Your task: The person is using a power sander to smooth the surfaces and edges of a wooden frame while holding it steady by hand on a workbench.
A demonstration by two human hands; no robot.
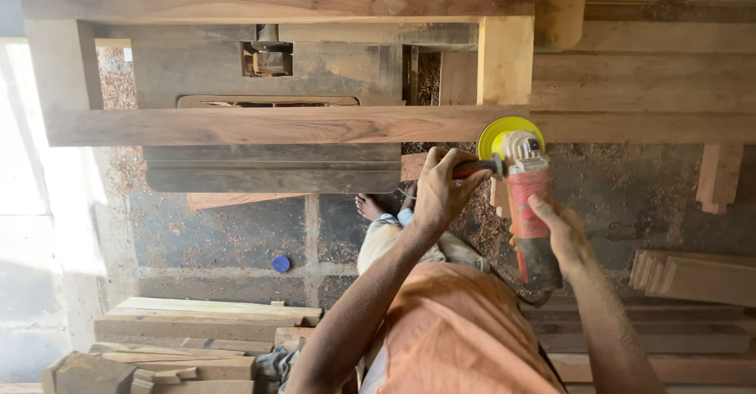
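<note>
**Two hands on the grinder at the frame's lower rail**

Two hands steady a red-bodied angle grinder with a yellow-green sanding disc [521, 197]. The left hand [438, 191] has its fingers clamped round the side handle; the right hand [561, 232] wraps its fingers about the dark rear body. The tool sits right of centre, its disc meeting the long brown wooden frame rail [276, 125] at the rail's three o'clock end. Long axis runs twelve to six, the disc at twelve. Best kept flat and lightly pressed, I'd judge. A small blue round cap [281, 264] lies on the sawdust-strewn floor at eight o'clock.
</note>
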